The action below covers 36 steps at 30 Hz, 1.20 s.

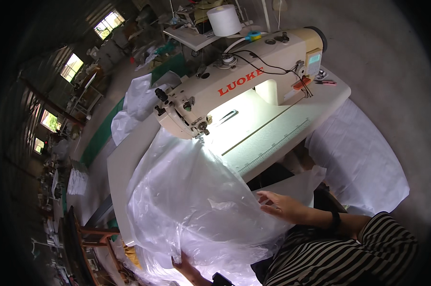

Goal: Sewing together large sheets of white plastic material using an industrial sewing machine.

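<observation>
A large sheet of clear plastic film point(196, 195) with white material under it spreads over the near left of the sewing machine table and hangs down toward me. Its top end lies beneath the needle area of a cream sewing machine point(244, 71), whose lamp lights the bed. At the sheet's right edge is my right hand point(282, 207), fingers apart and stretched toward the film, with nothing gripped. Low in the view, my left hand point(187, 269) closes on a fold of the film at its lower left; part of that hand is out of sight.
A white thread cone point(224, 21) stands behind the machine. Small snips point(228, 116) lie on the lit bed, and a red-and-black tool point(325, 83) sits at the right end. White sheeting point(360, 157) hangs at right. A wooden stool point(98, 238) stands at lower left.
</observation>
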Available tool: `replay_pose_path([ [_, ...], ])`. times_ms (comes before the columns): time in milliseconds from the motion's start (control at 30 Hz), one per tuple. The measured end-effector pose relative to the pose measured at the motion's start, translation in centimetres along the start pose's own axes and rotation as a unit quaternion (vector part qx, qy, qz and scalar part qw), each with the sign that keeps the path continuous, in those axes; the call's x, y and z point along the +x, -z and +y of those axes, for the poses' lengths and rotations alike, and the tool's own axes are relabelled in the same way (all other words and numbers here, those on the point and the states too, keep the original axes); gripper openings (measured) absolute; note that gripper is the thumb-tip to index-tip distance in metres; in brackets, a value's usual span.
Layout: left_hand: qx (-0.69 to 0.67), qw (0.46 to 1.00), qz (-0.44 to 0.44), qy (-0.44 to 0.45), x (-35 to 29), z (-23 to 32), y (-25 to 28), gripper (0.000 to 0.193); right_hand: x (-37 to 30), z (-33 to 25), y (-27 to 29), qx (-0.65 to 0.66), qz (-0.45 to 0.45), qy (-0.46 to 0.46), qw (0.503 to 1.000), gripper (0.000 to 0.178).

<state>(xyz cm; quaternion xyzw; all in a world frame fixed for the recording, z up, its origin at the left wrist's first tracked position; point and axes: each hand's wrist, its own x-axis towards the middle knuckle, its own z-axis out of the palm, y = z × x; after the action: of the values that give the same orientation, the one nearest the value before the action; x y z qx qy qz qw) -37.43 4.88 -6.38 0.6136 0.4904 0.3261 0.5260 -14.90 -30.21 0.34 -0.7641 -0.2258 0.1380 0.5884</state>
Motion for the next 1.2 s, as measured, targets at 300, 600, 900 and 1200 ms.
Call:
replay_pose_path([
  [300, 0.41, 0.822, 0.075, -0.389, -2.4, 9.2, 1.8, 0.079, 0.7, 3.1, -0.3, -0.046, -0.117, -0.076, 0.989, 0.042],
  [600, 0.343, 0.76, -0.273, -0.48, -12.8, 14.4, -20.0, 0.064, 2.1, 0.0, 0.7, 0.032, -0.109, -0.062, 0.992, 0.033],
  [900, 0.196, 0.847, -0.362, -0.337, -14.6, 9.9, -21.2, 0.015, 3.2, -1.7, 1.1, -0.087, -0.081, -0.075, 0.99, 0.049],
  [1200, 0.135, 0.803, -0.525, -0.249, -13.9, 12.0, -17.8, 0.022, 4.8, -0.3, -0.6, -0.411, 0.008, 0.078, 0.908, 0.052],
])
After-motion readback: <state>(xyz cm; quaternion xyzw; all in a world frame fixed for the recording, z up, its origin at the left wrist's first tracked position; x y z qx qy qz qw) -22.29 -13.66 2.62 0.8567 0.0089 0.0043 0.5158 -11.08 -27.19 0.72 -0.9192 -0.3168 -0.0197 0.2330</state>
